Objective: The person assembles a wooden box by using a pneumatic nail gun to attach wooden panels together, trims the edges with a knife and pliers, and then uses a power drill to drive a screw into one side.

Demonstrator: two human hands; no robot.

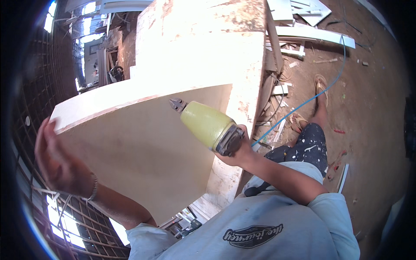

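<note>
My right hand (237, 157) is wrapped round the handle of a yellow-green air nail gun (207, 125) with a black end cap. Its metal nose points up and left, over a large pale panel (134, 156) standing tilted on the workbench. A blue air hose (299, 107) runs from beside my right hand toward the upper right. At the panel's left end, my left hand (60, 162) is raised with its fingers stretched out, slightly blurred and holding nothing. Whether its fingertips touch the panel's edge I cannot tell.
The worn, white-smeared workbench (242, 56) stretches away ahead, brightly lit. On the brown floor (368, 108) to the right lie wood offcuts (279, 90) and long white strips (312, 34). A wire mesh wall (47, 65) stands close on the left.
</note>
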